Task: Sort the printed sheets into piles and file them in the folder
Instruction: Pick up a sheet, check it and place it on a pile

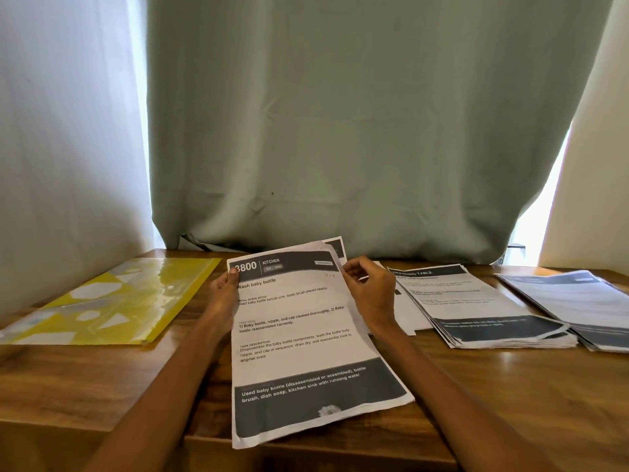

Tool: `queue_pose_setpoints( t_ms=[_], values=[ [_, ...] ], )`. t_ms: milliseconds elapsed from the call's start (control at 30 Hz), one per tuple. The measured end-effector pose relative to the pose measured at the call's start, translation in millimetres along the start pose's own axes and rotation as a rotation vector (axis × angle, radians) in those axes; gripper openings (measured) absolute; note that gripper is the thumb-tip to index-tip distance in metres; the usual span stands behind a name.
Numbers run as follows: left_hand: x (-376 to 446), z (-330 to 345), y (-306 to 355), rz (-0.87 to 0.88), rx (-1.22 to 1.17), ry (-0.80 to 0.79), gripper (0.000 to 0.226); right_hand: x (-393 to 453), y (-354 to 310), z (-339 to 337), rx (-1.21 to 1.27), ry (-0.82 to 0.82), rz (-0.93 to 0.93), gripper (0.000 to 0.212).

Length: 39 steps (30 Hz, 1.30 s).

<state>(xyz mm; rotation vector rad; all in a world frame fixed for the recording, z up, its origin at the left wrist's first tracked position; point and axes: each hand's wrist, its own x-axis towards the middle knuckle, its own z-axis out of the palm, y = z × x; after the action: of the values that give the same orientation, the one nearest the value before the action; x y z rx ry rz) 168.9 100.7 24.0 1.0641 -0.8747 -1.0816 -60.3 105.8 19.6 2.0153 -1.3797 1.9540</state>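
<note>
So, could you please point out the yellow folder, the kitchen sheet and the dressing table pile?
yellow folder (112, 303): head view, middle of its cover.
kitchen sheet (299, 338): head view, printed middle of the page.
dressing table pile (476, 301): head view, white middle of the top sheet.

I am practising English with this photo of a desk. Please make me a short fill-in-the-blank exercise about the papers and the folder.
1. The big number printed on the top sheet is ____.
2. The folder lying at the left of the table is ____ in colour.
3. The left hand and right hand hold the sheet at its ____ corners.
4. The heading on the nearest pile at the right reads "DRESSING ____".

Missing words: 3800; yellow; top; TABLE
</note>
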Motion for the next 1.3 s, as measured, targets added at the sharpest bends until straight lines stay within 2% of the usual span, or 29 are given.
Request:
queue_pose_setpoints(
  t_ms=[233, 333, 433, 533, 767, 1067, 1167, 1300],
  values=[
    [2.7, -1.8, -0.4, -0.030, -0.023, 0.007, 0.030, -0.4, 3.8, 0.9, 0.009, -0.006, -0.039, 0.018],
    [1.0, -0.8, 1.5, -0.016, 0.027, 0.044, 0.036, -1.9, 2.3, 2.2, -0.053, 0.000, -0.171, 0.012],
    [0.0, -0.1, 3.0, -0.023, 0.036, 0.072, 0.038, -1.9, -3.6, 2.5, -0.164, 0.048, -0.325, 0.013],
    [0.6, -0.2, 3.3, -0.029, 0.031, 0.073, 0.037, -1.3, -6.9, 3.7, -0.189, 0.071, -0.383, 0.014],
    [-0.6, 0.4, 3.6, -0.018, 0.019, 0.064, 0.026, -4.6, -2.0, 5.5, -0.116, -0.080, -0.310, 0.013],
    [-0.4, -0.2, 2.7, -0.004, 0.038, 0.044, 0.029, -5.5, -7.5, 3.3, -0.054, -0.067, -0.237, 0.021],
    [0.3, -1.0, 1.7, -0.010, 0.048, 0.028, 0.033, -4.3, -10.4, 0.6, -0.033, -0.067, -0.239, 0.029],
    [1.5, -2.5, 1.0, -0.010, -0.008, 0.017, 0.026, -5.9, -14.7, -0.1, -0.033, -0.087, -0.244, 0.053]
  ],
)
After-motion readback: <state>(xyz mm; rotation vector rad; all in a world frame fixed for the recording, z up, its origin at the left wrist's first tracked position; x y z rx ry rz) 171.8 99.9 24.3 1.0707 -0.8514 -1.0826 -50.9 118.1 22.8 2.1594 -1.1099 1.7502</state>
